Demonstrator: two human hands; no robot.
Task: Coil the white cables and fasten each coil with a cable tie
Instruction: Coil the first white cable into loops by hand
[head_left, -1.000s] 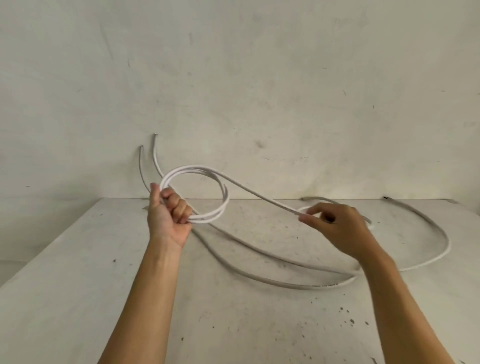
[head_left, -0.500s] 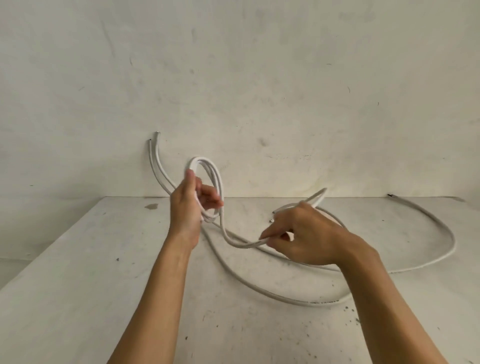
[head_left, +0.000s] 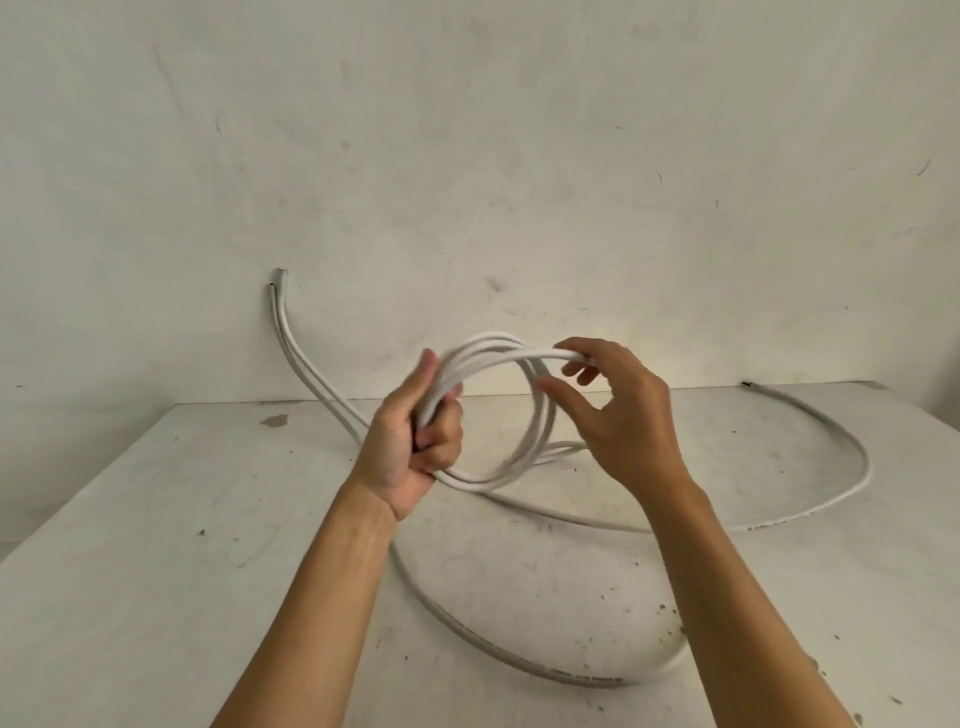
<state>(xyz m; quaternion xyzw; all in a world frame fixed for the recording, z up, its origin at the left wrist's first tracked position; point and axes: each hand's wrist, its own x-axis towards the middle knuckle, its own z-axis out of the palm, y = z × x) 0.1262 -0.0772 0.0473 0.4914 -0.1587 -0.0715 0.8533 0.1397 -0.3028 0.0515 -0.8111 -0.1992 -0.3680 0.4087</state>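
A coil of white cable (head_left: 540, 415) with several loops is held upright above the table. My left hand (head_left: 415, 441) grips the coil's left side, fingers wrapped round the strands. My right hand (head_left: 618, 410) is at the coil's upper right, its fingertips on the top strand, thumb and fingers spread. Loose white cable (head_left: 519, 660) trails from the coil across the table in a wide curve, and another length (head_left: 852, 441) arcs at the right. Two cable ends (head_left: 278, 306) rise against the wall at the left. No cable tie is visible.
The white table (head_left: 156, 571) is stained and speckled, and its back edge meets a plain scuffed wall (head_left: 519, 156). The table's left edge runs diagonally at the lower left.
My right hand has lifted the cable end up onto the coil, adding a loop. The coil has turned to face me and shifted right. My left hand still holds it.
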